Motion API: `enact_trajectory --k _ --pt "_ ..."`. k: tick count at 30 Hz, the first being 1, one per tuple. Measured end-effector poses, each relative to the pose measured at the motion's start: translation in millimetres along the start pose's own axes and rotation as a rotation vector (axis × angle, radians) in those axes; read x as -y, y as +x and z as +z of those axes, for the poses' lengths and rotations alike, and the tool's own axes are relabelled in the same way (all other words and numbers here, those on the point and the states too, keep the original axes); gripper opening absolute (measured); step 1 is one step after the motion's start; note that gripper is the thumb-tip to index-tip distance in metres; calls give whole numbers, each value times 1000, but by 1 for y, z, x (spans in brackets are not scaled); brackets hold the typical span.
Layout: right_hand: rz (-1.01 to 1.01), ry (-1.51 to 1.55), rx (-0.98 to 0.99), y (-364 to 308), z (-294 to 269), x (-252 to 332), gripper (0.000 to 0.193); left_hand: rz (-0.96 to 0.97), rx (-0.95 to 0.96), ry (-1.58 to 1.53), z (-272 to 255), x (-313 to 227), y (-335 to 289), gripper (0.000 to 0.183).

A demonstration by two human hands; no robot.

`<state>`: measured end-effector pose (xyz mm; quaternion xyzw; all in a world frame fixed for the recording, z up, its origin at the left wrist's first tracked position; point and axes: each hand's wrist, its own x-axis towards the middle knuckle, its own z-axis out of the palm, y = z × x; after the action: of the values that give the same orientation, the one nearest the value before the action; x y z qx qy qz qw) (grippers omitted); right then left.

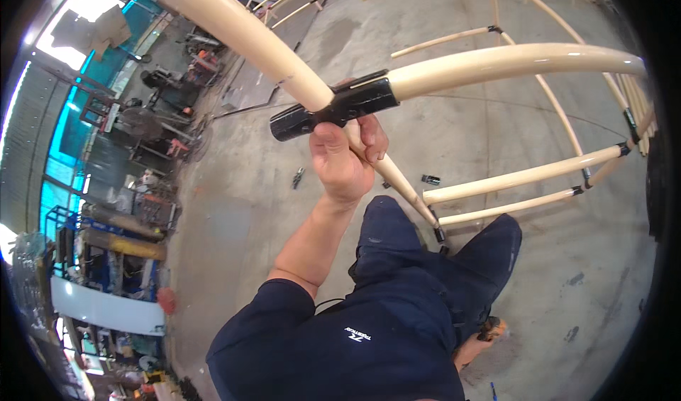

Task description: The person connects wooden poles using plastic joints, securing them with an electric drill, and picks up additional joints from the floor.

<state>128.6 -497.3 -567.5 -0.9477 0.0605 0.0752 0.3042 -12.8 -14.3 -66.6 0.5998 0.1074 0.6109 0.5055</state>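
My left hand [344, 163] is closed around a cream-coated pipe [394, 176] that runs down toward the floor. Its thumb presses against a black metal pipe joint [362, 99] just above. Two more cream pipes meet at that joint: a thick pipe [248, 43] from the upper left and a curved pipe [511, 64] reaching right. The joint's left sleeve has no pipe in it. Low at my right side, my right hand [469, 350] is closed on an orange-and-black tool [491, 329]; my body hides part of it, so its exact kind is unclear.
Cream pipe framework [525, 177] with black joints stands to the right, with more pipe frames beyond. Loose black joint pieces [298, 177] lie on the concrete floor [234, 273]. Machines and shelving [113, 252] line the left. A blue pen-like object [494, 392] lies at the lower right.
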Motion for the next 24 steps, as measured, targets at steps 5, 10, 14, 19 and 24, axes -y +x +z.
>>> enact_trajectory --k 5,10,14,19,24 --pt "-261 412 -69 61 -76 153 37 26 24 -108 7 2 3 67" --pt "-453 645 -139 67 -156 294 22 14 31 -170 18 3 9 67" --pt "-570 1117 81 8 -209 368 21 -17 96 -308 10 5 9 65" --pt "-990 1270 472 -46 -236 401 33 -52 87 -270 8 -1 8 65" --pt "-1197 1240 528 -70 -245 414 36 -81 -11 -351 15 -2 7 40"
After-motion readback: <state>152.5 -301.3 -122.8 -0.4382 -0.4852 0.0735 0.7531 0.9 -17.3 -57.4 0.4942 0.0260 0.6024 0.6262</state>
